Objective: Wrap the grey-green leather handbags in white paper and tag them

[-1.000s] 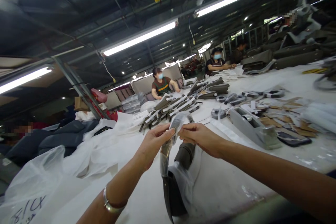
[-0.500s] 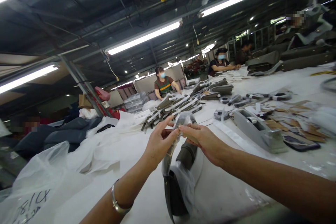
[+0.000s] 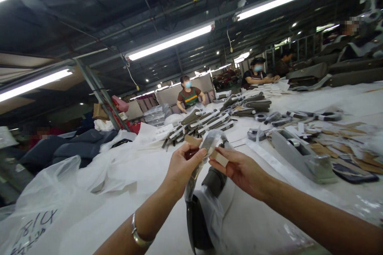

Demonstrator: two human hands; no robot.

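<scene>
A dark olive piece, seemingly a bag (image 3: 199, 227), stands in front of me. Its looped strap (image 3: 211, 139) is wrapped in clear film. My left hand (image 3: 182, 167) is closed, thumb and fingers pinching the wrapped strap near its top. A brown piece of card (image 3: 192, 140) sticks out behind those fingers. On the strap's other side, my right hand (image 3: 239, 169) pinches a light-brown piece of card (image 3: 220, 157) between thumb and fingers. Whether both brown bits belong to one strip is hidden by the strap.
Behind lies a pile of olive straps (image 3: 206, 121) with white wrapping. A grey tape dispenser (image 3: 299, 155) stands to the right, near scattered brown card pieces (image 3: 356, 147). A clear plastic bag (image 3: 44, 195) lies at left. A masked person (image 3: 190, 97) works across the table.
My hands have moved slightly apart at the strap's top, and the brown card now shows on both sides. The view has shifted a little to the left.
</scene>
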